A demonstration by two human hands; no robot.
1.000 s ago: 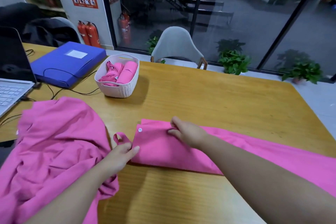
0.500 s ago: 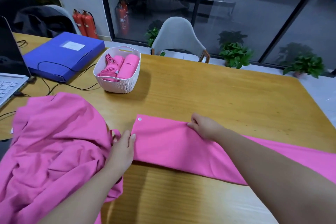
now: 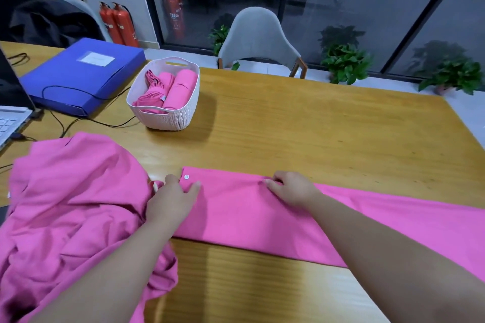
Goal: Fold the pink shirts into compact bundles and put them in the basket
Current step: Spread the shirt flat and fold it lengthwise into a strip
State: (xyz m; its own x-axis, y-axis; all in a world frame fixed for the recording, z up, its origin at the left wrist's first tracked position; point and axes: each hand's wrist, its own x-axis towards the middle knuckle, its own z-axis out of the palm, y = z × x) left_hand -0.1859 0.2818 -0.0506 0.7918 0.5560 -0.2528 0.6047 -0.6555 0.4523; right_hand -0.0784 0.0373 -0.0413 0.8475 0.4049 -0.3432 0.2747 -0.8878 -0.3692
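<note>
On the wooden table (image 3: 301, 123), nearer the person than the white basket (image 3: 168, 119), lies the folded pink shirt (image 3: 249, 215). The left hand (image 3: 170, 200) presses its buttoned end, fingers spread flat; the right hand (image 3: 291, 187) pinches its far edge.

I have one pink shirt (image 3: 262, 220) folded into a long flat band, its snap-button end pointing left, lying on the near side of the basket (image 3: 168, 119). A second, crumpled shirt (image 3: 70, 207) is heaped to the near left of the basket. Inside the white woven basket lie two pink bundles (image 3: 170, 89).
</note>
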